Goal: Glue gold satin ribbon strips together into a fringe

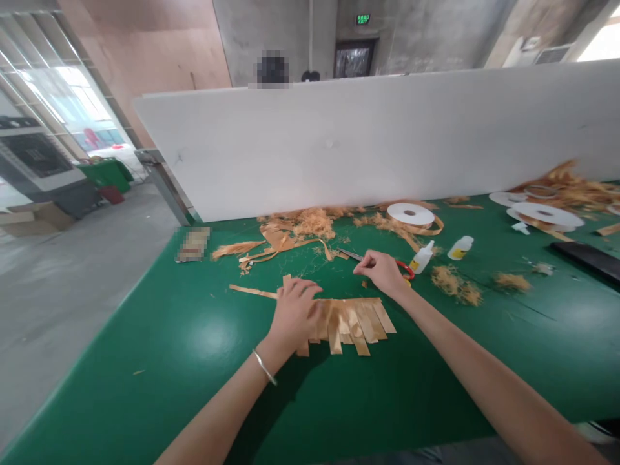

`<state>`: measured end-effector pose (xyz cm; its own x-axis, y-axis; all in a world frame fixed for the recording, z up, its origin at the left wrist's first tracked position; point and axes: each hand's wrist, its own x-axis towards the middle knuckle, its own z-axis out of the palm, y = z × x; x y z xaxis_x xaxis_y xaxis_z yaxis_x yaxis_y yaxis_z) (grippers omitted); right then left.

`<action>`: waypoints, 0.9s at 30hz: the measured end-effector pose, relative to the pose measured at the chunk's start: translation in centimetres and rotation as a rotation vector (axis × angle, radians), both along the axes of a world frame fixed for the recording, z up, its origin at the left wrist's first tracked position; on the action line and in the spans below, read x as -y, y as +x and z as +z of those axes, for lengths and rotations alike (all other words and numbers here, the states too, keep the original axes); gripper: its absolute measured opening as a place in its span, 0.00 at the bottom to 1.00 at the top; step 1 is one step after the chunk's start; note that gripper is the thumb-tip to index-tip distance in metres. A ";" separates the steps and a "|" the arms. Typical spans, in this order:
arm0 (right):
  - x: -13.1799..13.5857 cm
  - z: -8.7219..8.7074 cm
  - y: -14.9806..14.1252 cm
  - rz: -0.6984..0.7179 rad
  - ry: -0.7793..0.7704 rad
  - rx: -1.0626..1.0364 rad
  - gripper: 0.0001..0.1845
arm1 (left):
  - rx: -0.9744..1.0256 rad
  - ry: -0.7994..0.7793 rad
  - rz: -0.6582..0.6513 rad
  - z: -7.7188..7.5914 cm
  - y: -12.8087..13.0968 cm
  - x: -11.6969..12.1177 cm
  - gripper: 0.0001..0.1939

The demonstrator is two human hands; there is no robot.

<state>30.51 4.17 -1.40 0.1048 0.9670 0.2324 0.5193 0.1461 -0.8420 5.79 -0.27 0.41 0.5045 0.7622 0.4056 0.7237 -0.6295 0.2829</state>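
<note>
My left hand (294, 311), with a bangle at the wrist, lies with fingers spread over the left end of a fringe of gold-tan ribbon strips (346, 323). A narrow ribbon strip (252, 291) sticks out to the left of that hand. Thumb and fingers of my right hand (380, 271) are pinched together just above the fringe's right end; what they hold, if anything, is too small to make out. Behind the right hand lies a pair of scissors (349, 254) with red handles, its middle hidden by the hand.
Two small glue bottles (422, 258) stand right of my right hand. Beyond are a ribbon roll (410, 214), shredded tan fibre (314, 223) and fibre tufts (455, 284). A white panel (329, 148) borders the green table (203, 400) at the back; a black object (588, 261) lies far right.
</note>
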 end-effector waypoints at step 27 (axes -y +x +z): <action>2.0 1.5 3.3 -0.263 0.158 0.377 0.28 | 0.588 -0.374 0.222 -1.3 -5.4 -6.5 0.14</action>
<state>33.84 2.18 0.09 0.2211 0.8689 0.4429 0.8207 0.0796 -0.5658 0.35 6.24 -0.94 0.1012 0.9619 0.2540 0.4854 -0.2707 0.8314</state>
